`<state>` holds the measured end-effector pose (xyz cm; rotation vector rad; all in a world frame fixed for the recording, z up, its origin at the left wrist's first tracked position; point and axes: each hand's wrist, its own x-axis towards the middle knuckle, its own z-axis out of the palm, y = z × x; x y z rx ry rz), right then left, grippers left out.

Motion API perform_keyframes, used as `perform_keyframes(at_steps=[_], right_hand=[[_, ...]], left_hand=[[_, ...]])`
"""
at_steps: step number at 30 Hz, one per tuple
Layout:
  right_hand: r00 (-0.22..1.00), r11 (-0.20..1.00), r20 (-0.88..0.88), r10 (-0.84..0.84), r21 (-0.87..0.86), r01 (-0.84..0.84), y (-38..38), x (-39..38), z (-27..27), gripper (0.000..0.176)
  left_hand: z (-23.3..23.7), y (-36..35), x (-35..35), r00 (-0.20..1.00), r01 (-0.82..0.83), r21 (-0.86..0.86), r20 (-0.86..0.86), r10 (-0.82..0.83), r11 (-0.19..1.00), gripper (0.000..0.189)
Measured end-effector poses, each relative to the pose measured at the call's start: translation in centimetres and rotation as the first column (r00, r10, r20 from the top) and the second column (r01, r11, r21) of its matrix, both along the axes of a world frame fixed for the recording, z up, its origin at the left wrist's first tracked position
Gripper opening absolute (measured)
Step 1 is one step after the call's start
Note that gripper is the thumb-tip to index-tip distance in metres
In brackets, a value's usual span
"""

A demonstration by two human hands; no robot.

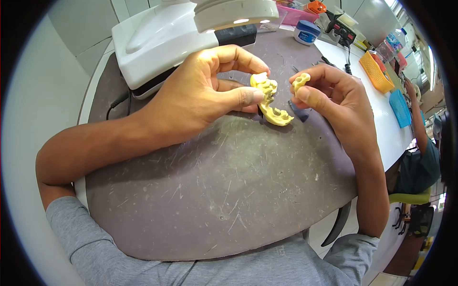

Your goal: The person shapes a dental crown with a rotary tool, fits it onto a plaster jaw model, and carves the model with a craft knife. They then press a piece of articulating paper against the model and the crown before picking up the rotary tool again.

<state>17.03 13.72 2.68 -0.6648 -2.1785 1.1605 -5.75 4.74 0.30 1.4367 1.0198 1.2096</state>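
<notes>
yellow dental model (277,117) in the left hand (200,90), small yellow piece (300,82) in the right hand (336,97), above the scratched grey mat (224,190)

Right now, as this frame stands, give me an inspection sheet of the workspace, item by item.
Surface: brown desk mat, scratched and speckled all over.
Things in hand: curved yellow cast and a smaller yellow piece, apart, both above the mat.
Clutter: dark blue item behind the cast; blue-lidded jar near the far edge; orange basket and blue basket off to the right.
Hands: left hand pinches the cast; right hand pinches the small piece.
Cables: black cable beside the white machine; another at the far right. Cable touching either hand: nothing seen.
Surroundings: lit lamp head overhead; co-worker at right.
</notes>
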Motion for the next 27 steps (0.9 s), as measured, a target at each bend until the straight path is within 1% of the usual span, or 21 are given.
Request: perform_keyframes(at_steps=[2, 3, 5, 9, 12, 13, 14, 18, 20, 25, 27], right_hand=[[1.0, 0.992, -0.017, -0.004, -0.128, 0.002, -0.3, -0.1, -0.2, 0.022], [1.0, 0.992, -0.016, -0.006, -0.13, 0.004, -0.5, -0.1, -0.2, 0.022], [0.998, 0.984, 0.054, 0.037, -0.177, -0.027, -0.8, -0.1, -0.2, 0.023], [0.996, 0.984, 0.078, 0.05, -0.172, -0.036, -1.0, -0.2, -0.2, 0.023], [0.994, 0.99, 0.082, 0.067, -0.131, -0.056, -1.0, -0.1, -0.3, 0.023], [0.992, 0.994, 0.108, 0.062, -0.091, -0.052, -1.2, -0.2, -0.2, 0.023], [0.99, 0.997, 0.133, 0.056, -0.051, -0.05, -1.3, -0.2, -0.2, 0.023], [0.992, 0.998, 0.116, 0.056, -0.048, -0.051, -1.3, -0.2, -0.3, 0.024], [0.989, 0.999, 0.147, 0.036, -0.019, -0.033, -1.4, -0.3, -0.2, 0.024], [0.987, 1.0, 0.16, 0.027, 0.001, -0.027, -1.4, -0.3, -0.1, 0.022], [0.987, 1.0, 0.161, 0.023, 0.016, -0.025, -1.5, -0.4, -0.2, 0.022]], left_hand=[[0.0, -0.1, 0.0, 1.0, 0.006, 0.017, -0.022, -0.006, 1.0, 0.038], [-0.1, 0.0, 0.0, 0.999, 0.013, 0.044, -0.046, -0.011, 0.999, 0.037], [-0.2, 0.0, 0.1, 0.999, 0.014, 0.059, -0.048, -0.011, 0.998, 0.037], [-0.3, 0.1, 0.1, 0.998, 0.018, 0.092, -0.061, -0.012, 0.996, 0.036], [-0.1, 0.0, 0.1, 0.997, 0.007, 0.084, -0.08, 0.0, 0.996, 0.035], [-0.2, 0.1, 0.1, 0.997, 0.006, 0.08, -0.079, 0.0, 0.997, 0.035], [-0.4, 0.2, 0.1, 0.994, -0.001, 0.114, -0.106, 0.013, 0.993, 0.035], [-0.5, 0.1, 0.2, 0.984, -0.027, 0.187, -0.166, 0.059, 0.982, 0.033], [-0.3, 0.0, 0.2, 0.985, -0.027, 0.176, -0.163, 0.056, 0.984, 0.033], [-0.2, 0.1, 0.2, 0.983, -0.03, 0.162, -0.174, 0.058, 0.986, 0.034], [-0.3, 0.1, 0.2, 0.975, -0.038, 0.191, -0.207, 0.078, 0.981, 0.034]])
